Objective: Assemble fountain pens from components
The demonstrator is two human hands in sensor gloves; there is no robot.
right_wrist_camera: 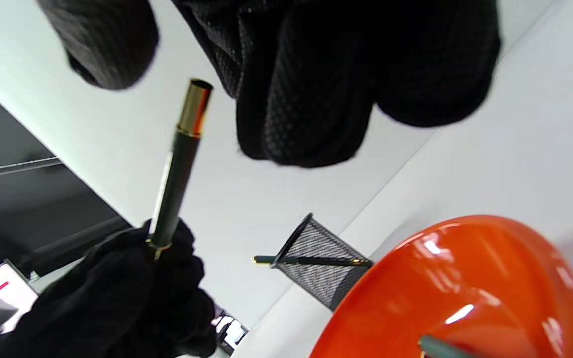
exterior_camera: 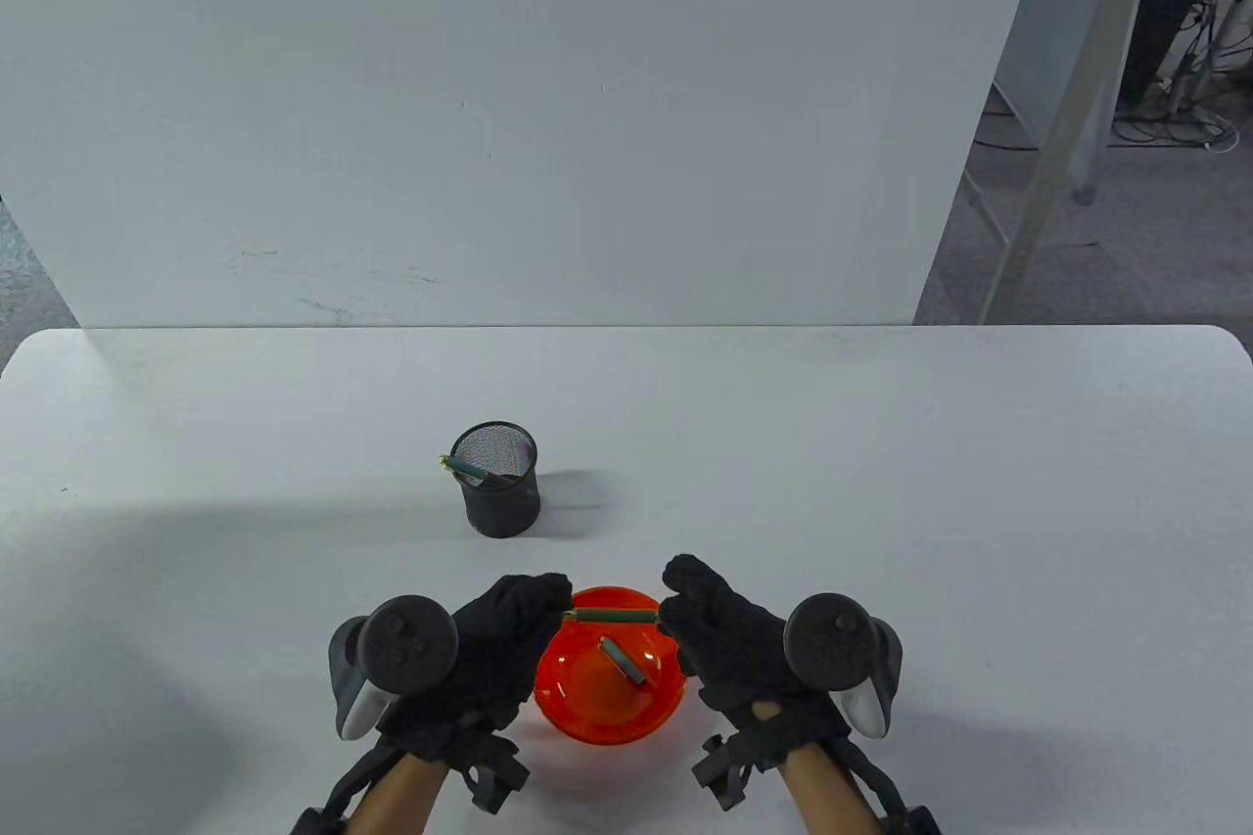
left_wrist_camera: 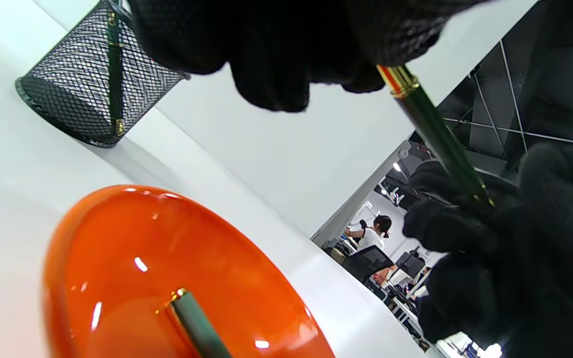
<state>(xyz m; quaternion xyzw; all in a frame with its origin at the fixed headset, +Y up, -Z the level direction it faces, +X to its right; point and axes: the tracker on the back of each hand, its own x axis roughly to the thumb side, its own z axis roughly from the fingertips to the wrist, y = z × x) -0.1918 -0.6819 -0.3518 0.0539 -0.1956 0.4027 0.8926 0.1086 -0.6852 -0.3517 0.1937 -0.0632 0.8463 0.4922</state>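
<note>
Table view: left hand [exterior_camera: 499,639] and right hand [exterior_camera: 729,644] each grip one green pen barrel [exterior_camera: 615,616] above the orange bowl [exterior_camera: 587,713].

No legible text, label, brand or number anywhere.

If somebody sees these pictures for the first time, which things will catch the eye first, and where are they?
The bright orange bowl at the table's near edge stands out first, with one dark green pen part lying in it. Just above it, the left hand and right hand in black gloves hold a green pen piece between them. Farther back stands a black mesh pen cup with one pen leaning out.
</note>
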